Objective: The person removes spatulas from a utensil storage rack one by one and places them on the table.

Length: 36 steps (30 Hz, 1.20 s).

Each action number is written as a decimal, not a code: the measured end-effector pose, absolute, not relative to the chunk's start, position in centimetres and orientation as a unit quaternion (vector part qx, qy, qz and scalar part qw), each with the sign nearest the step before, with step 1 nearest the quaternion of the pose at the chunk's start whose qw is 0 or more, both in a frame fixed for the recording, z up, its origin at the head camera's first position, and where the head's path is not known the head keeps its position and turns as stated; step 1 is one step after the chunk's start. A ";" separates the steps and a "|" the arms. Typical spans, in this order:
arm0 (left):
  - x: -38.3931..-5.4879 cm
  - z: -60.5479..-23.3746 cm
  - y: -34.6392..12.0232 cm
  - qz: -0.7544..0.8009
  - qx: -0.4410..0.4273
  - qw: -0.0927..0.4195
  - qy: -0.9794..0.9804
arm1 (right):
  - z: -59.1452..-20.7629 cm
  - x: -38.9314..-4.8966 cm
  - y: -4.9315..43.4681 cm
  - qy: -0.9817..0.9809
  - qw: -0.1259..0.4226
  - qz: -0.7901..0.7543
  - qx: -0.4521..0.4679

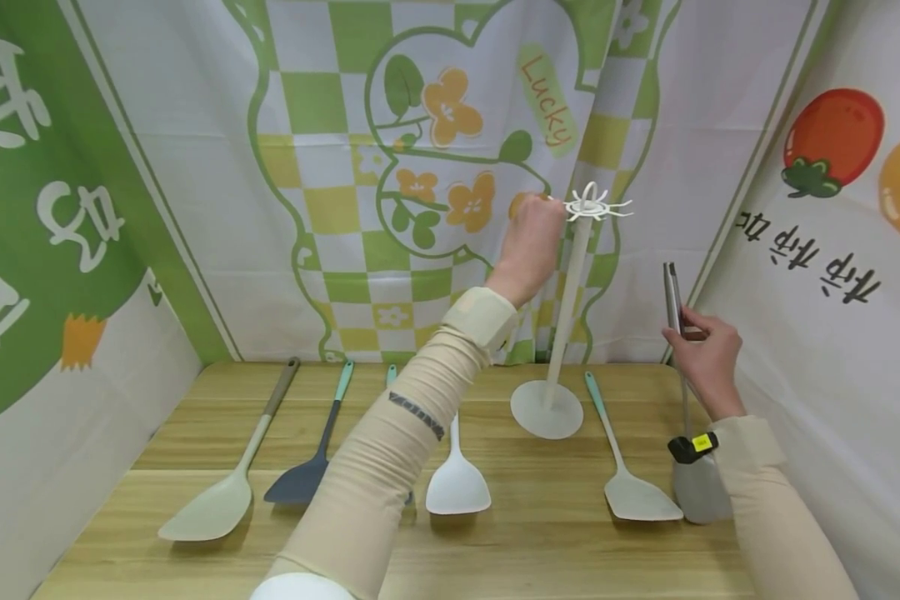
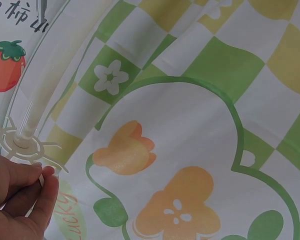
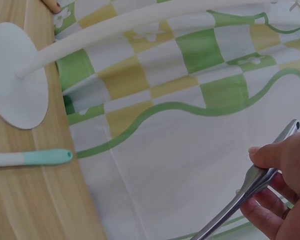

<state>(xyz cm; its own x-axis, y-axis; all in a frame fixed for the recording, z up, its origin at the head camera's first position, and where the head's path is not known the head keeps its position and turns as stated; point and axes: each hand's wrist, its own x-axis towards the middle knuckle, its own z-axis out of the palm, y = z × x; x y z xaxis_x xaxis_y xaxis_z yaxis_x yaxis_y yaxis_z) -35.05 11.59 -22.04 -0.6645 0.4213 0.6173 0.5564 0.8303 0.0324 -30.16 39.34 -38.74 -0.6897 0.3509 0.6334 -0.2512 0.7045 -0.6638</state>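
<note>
A white utensil stand (image 1: 567,308) with a round base and a ring of hooks (image 1: 589,206) at its top stands at the back of the table. My left hand (image 1: 534,242) pinches one arm of the hook ring, as the left wrist view shows its fingertips (image 2: 49,171) closed on it. On the right, my right hand (image 1: 708,354) holds a metal-handled spatula (image 3: 260,177) by its handle, thumb on one side and fingers on the other. The spatula hangs upright, its grey blade (image 1: 699,492) low by the right wrist and partly hidden by the sleeve.
On the wooden table (image 1: 540,550) lie a beige spatula (image 1: 213,504), a dark blue spatula (image 1: 300,479), a white one (image 1: 457,483) and a turquoise-handled one (image 1: 640,496). The left forearm covers part of another turquoise handle (image 1: 392,374). Printed cloth (image 1: 330,192) hangs behind.
</note>
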 end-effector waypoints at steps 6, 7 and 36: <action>-35.1 -22.0 11.6 -0.118 -0.268 0.306 -0.906 | -39.5 -30.2 40.0 -0.846 0.369 0.383 -0.046; -35.1 -22.1 11.6 -0.116 -0.268 0.308 -0.905 | -39.6 -30.2 40.0 -0.847 0.367 0.382 -0.047; -35.2 -22.4 11.7 -0.085 -0.271 0.335 -0.898 | -44.6 -31.5 42.4 -0.866 0.324 0.372 -0.079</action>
